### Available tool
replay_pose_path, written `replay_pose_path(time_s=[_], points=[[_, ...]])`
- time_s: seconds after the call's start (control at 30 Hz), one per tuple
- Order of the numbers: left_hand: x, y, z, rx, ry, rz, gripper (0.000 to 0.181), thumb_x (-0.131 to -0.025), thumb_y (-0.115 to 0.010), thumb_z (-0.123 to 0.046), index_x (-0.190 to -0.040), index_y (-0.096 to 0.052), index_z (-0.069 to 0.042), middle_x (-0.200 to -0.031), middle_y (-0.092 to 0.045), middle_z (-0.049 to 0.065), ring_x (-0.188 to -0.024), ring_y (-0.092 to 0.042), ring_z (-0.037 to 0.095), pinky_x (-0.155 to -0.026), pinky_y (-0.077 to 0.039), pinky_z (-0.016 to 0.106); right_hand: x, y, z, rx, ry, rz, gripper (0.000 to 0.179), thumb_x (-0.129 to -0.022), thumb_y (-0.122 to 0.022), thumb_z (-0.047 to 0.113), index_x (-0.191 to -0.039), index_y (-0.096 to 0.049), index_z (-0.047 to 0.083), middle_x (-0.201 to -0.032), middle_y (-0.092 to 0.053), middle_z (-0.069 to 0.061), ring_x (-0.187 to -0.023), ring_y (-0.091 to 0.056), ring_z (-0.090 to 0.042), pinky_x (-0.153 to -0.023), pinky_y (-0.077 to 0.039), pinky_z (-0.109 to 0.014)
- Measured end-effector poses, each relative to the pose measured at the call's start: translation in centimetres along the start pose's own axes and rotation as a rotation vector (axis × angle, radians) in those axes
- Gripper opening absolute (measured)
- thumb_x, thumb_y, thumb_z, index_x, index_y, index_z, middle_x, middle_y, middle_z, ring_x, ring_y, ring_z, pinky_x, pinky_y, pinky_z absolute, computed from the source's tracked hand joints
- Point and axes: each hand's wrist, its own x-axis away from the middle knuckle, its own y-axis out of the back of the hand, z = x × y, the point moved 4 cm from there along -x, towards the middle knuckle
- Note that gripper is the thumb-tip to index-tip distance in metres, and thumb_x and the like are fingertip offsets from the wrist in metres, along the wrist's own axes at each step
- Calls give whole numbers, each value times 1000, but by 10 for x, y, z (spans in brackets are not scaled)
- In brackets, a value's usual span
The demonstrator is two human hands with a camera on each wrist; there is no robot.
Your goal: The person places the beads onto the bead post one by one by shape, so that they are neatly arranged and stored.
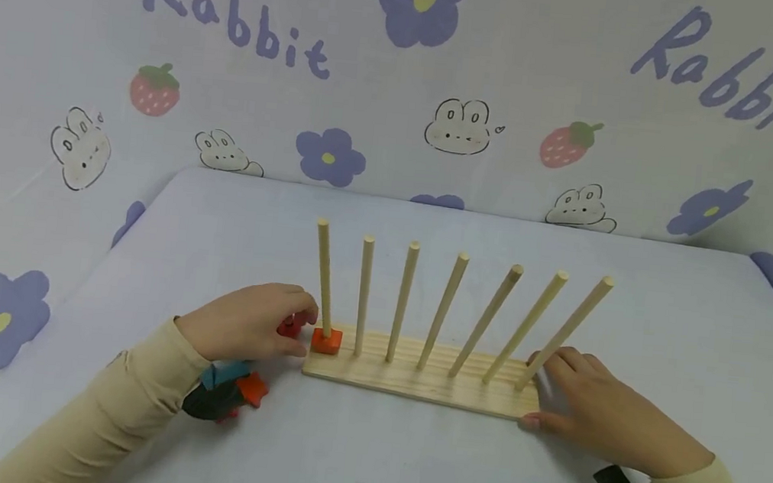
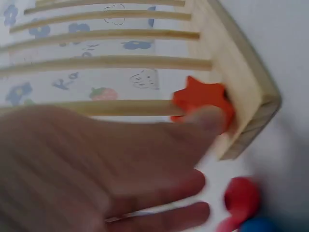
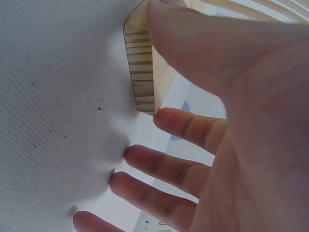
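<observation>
The right hand (image 1: 609, 414) grips the right end of the wooden base (image 1: 401, 385), thumb at the near corner and a finger at the far one. The left hand (image 1: 248, 321), fingers apart, is at the left end, beside the orange piece (image 1: 327, 341) at the foot of the leftmost peg (image 1: 324, 274). An uneven push from either hand could skew the base; a sideways forearm sweep might scatter the loose pieces (image 1: 214, 401) near the left sleeve (image 1: 124, 395).
</observation>
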Motion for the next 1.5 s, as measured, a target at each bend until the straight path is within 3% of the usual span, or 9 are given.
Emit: replay_pose_path(time_s=[0.13, 0.23, 0.33, 0.5, 0.73, 1.03, 1.17, 1.3, 1.5], points=[[14, 13, -18, -143, -4, 35, 24, -78, -78, -18, -97, -65, -13, -88, -60, -3, -75, -54, 11, -72, -49, 28, 3, 2, -2, 12, 0, -16, 69, -82, -64, 59, -123, -52, 5, -120, -53, -12, -111, -52, -32, -89, -47, -49], [27, 16, -28, -153, 4, 58, 27, -76, -80, -18, -99, -65, -14, -91, -62, -4, -74, -55, 9, -73, -50, 31, 3, 4, -2, 7, 19, -30, 68, -83, -64, 57, -124, -52, 5, -120, -54, -10, -109, -52, -30, -87, -47, -48], [40, 10, -28, -146, 24, 65, 29, -75, -81, -18, -99, -65, -15, -89, -60, -6, -71, -51, 6, -69, -49, 28, 3, 4, -1, -4, 37, -36, 68, -83, -64, 57, -124, -52, 5, -118, -54, -8, -107, -52, -28, -86, -48, -46], [57, -7, -18, -169, 3, 54, 37, -73, -83, -26, -104, -66, -15, -91, -59, -6, -72, -48, 5, -67, -49, 25, 2, 0, 2, -3, 49, -39, 64, -82, -65, 57, -120, -54, 6, -115, -53, -6, -105, -53, -26, -84, -48, -44], [67, -18, -10, -211, -30, 25, 36, -71, -85, -29, -99, -67, -15, -86, -53, -7, -75, -46, 7, -66, -48, 26, 3, -3, 2, -22, 17, -22, 66, -81, -61, 63, -119, -55, 10, -116, -53, -3, -108, -51, -24, -86, -47, -44], [63, -19, -12, -230, -67, -21, 22, -76, -81, -26, -89, -65, -17, -80, -48, -10, -70, -42, 6, -62, -42, 23, 2, 0, 3, 3, 32, -42, 66, -82, -63, 60, -120, -53, 7, -116, -54, -4, -109, -52, -25, -87, -47, -44], [66, -7, -16, -197, -92, -63, 20, -79, -78, -28, -91, -64, -20, -82, -50, -12, -72, -42, 4, -63, -42, 21, 0, -1, 4, 4, 50, -46, 66, -82, -62, 61, -119, -54, 8, -115, -53, -4, -106, -52, -24, -84, -48, -43], [68, 19, -27, -88, -112, -127, 23, -81, -77, -26, -100, -64, -23, -94, -55, -14, -81, -50, 3, -71, -48, 22, -1, -2, 2, 6, 45, -36, 69, -82, -60, 63, -120, -54, 6, -117, -53, -6, -107, -52, -27, -85, -48, -45], [58, 63, -46, 103, -217, -318, 33, -81, -77, -18, -111, -61, -19, -102, -62, -15, -85, -57, 0, -70, -51, 22, 1, -2, -1, 5, 25, -28, 71, -81, -61, 62, -121, -53, 5, -119, -53, -8, -110, -51, -28, -88, -47, -46]])
